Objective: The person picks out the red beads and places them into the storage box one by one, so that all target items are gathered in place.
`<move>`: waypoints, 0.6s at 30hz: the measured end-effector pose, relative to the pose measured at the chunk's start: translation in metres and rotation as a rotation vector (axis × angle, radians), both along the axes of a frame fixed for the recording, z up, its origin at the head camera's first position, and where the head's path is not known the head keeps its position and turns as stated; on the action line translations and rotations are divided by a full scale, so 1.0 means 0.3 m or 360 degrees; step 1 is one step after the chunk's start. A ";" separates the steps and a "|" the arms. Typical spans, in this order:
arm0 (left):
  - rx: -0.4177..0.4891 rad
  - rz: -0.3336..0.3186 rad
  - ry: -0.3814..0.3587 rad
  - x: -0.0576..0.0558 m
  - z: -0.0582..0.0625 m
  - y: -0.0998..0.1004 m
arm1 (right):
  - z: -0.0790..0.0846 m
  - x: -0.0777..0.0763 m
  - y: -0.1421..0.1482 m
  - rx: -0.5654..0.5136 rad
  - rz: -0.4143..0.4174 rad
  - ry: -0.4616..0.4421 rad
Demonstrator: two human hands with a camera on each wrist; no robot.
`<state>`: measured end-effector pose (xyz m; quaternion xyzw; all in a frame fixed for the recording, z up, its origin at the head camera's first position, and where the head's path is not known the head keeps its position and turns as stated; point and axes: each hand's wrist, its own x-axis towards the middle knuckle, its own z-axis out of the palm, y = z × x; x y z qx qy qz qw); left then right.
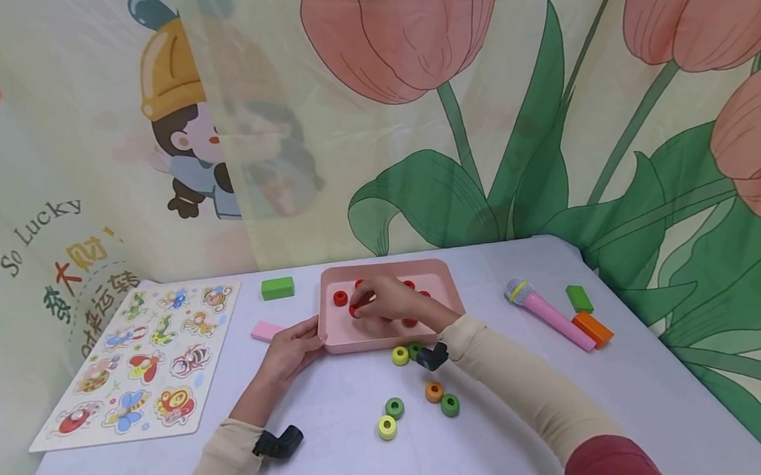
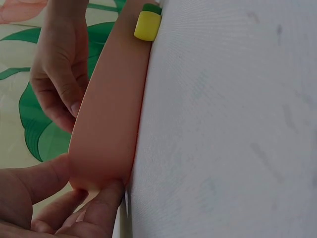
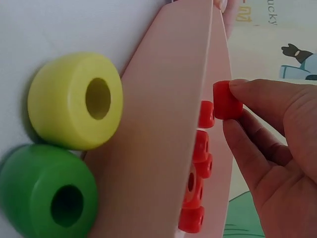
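Note:
A pink tray [image 1: 362, 345] with several red beads [image 1: 340, 298] in it stands toward the back of the table. My right hand [image 1: 388, 297] is over the tray and pinches one red bead [image 3: 227, 100] between thumb and fingertips. In the right wrist view that bead is held up beside the tray's rim, above the other red beads. At the tray's front left corner my left hand [image 1: 293, 348] grips the edge. The left wrist view has its thumb [image 2: 47, 176] by the rim and fingers low on the wall. My right hand and forearm hide part of the tray's inside.
A yellow bead [image 1: 399, 355] and a green bead [image 3: 49, 193] sit against the tray's front; more yellow, green and orange beads [image 1: 434, 391] lie nearer. A toy microphone [image 1: 551, 315] and blocks [image 1: 592, 329] are rightward. Leftward are an insect puzzle board [image 1: 142, 364], a green block [image 1: 278, 288] and a pink block [image 1: 265, 331].

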<state>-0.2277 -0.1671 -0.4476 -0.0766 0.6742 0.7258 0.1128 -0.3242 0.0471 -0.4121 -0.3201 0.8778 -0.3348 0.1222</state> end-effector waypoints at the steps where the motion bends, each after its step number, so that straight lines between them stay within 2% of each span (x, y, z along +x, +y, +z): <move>1: 0.0003 -0.0001 0.0002 0.000 0.000 0.000 | -0.003 -0.002 -0.003 -0.0003 0.0002 -0.0002; 9: 0.0013 -0.0004 0.0003 0.000 -0.004 -0.002 | -0.040 -0.019 -0.015 -0.0016 0.0033 0.0038; 18: 0.0020 -0.0012 0.0012 0.000 -0.003 -0.003 | -0.050 -0.022 -0.026 0.0013 -0.0018 0.0004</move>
